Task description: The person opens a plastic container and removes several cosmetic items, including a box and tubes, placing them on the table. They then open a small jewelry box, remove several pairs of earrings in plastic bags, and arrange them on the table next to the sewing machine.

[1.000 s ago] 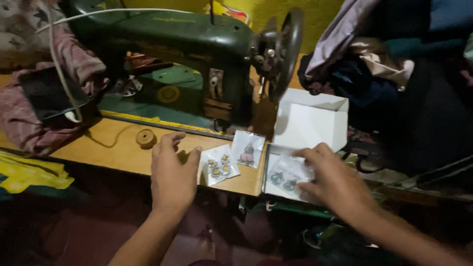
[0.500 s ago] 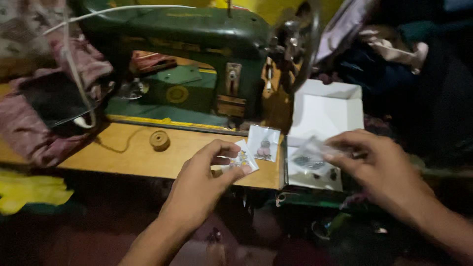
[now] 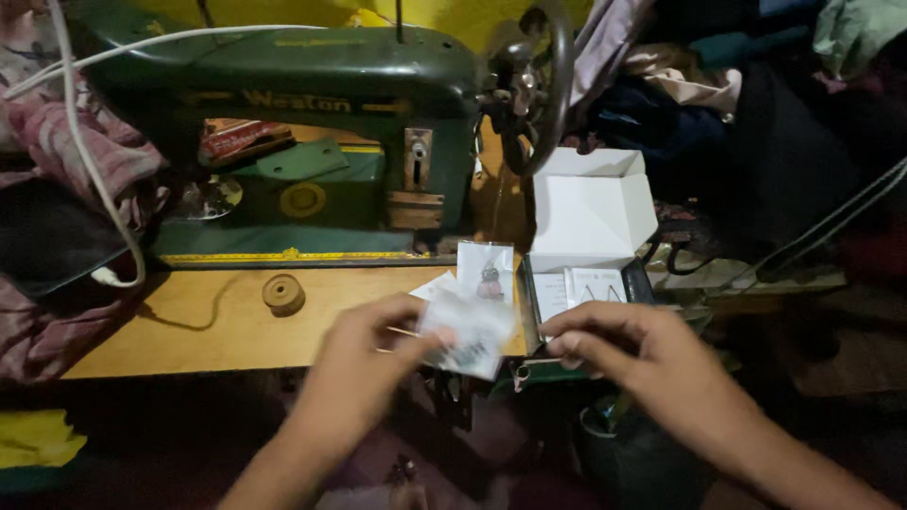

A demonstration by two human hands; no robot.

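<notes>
Small clear plastic packet (image 3: 470, 335) pinched in left hand (image 3: 364, 364) fingertips; right hand (image 3: 642, 354) fingers curled together, just beside open white cardboard box (image 3: 590, 212).

The sewing machine (image 3: 312, 113) is dark green with yellow lettering and a yellow strip along its base. The counter (image 3: 189, 331) is tan wood. The open box (image 3: 590, 212) is white. The cloth (image 3: 85, 151) is pink plaid, crossed by a white cord (image 3: 85, 161). The wall (image 3: 444, 14) is yellow.

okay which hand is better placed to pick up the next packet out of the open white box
Probably the right hand: it hovers just in front of the open white box, while the left hand holds a small clear packet.
</notes>
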